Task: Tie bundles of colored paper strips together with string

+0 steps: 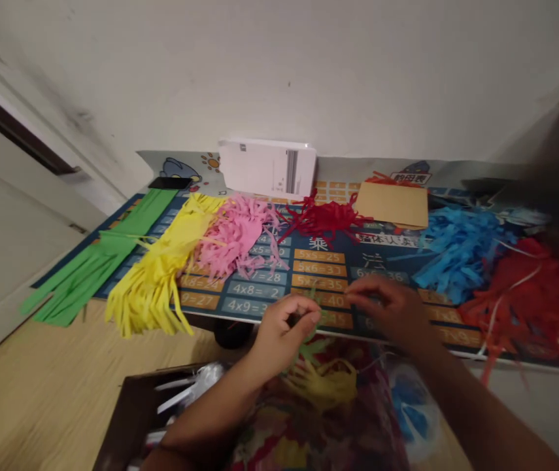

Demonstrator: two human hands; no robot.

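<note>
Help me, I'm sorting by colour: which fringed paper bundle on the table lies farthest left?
The green bundle: it lies at the left end; the yellow bundle, pink bundle, blue bundle and both red bundles lie farther right.

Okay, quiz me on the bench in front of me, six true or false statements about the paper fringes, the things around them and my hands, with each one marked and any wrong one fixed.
1. The yellow fringe lies between the green strips and the pink fringe. True.
2. The left hand and right hand are apart. True.
3. The right hand grips the pink fringe. False: the right hand is well away from it.
4. In the picture, the white box is left of the tan card. True.
5. The pink fringe is right of the tan card. False: it is left.
6. The white box lies on the yellow fringe. False: it is behind, by the wall.
</note>
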